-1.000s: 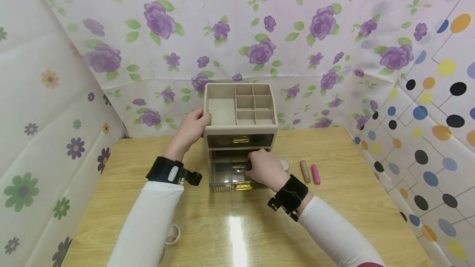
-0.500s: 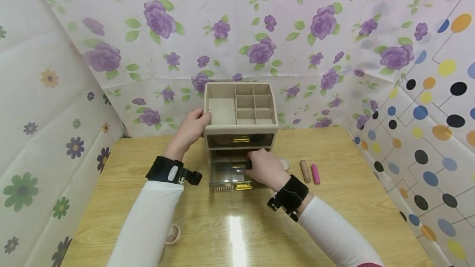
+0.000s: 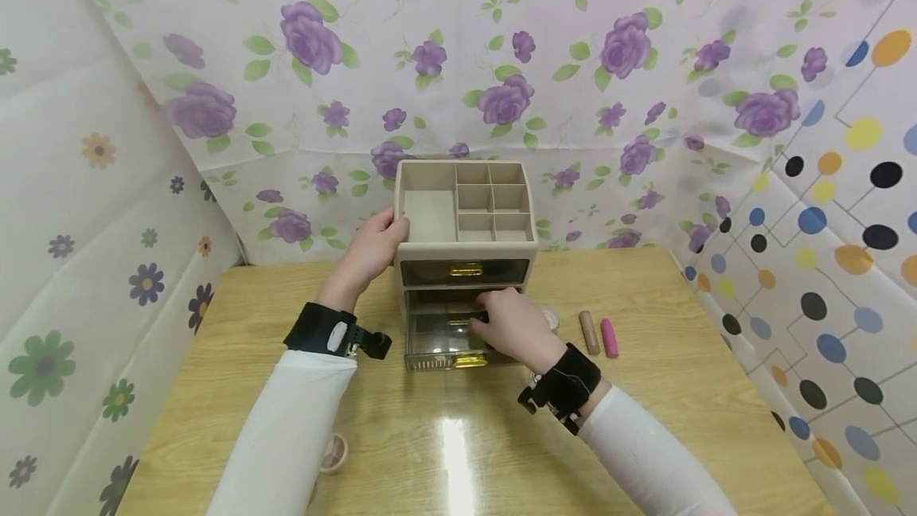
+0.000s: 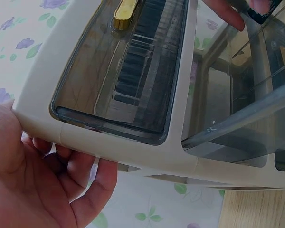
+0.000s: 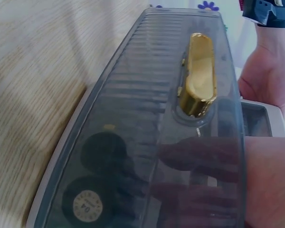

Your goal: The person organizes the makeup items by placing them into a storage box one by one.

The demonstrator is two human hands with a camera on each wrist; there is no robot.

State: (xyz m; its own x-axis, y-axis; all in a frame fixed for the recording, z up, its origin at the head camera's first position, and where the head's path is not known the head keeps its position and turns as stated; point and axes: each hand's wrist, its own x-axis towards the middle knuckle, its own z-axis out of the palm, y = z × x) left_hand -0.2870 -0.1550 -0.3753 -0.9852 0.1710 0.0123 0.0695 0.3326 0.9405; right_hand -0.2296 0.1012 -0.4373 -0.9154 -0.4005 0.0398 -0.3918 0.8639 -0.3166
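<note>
A beige drawer organizer (image 3: 467, 249) stands at the back of the table, its clear lower drawer (image 3: 430, 341) pulled out. My left hand (image 3: 376, 245) holds the organizer's left side, fingers curled under its edge in the left wrist view. My right hand (image 3: 516, 325) reaches into the drawer. Its finger and thumb stand apart beside a small black item (image 4: 263, 14), with one fingertip overlapping it. Through the smoky drawer front, the right wrist view shows two dark round cases (image 5: 104, 152), one with a pale round label (image 5: 88, 206). Contact with the black item is hard to judge.
Right of the organizer lie a white round item (image 3: 550, 318), a brown stick (image 3: 589, 332) and a pink stick (image 3: 609, 338). A round case (image 3: 333, 452) sits beside the left forearm. The upper drawer (image 3: 466, 271) is closed. Patterned cloth hangs around the table.
My right finger and thumb have spread apart around the black item inside the drawer, and the right wrist has shifted slightly. The left hand keeps its hold on the organizer.
</note>
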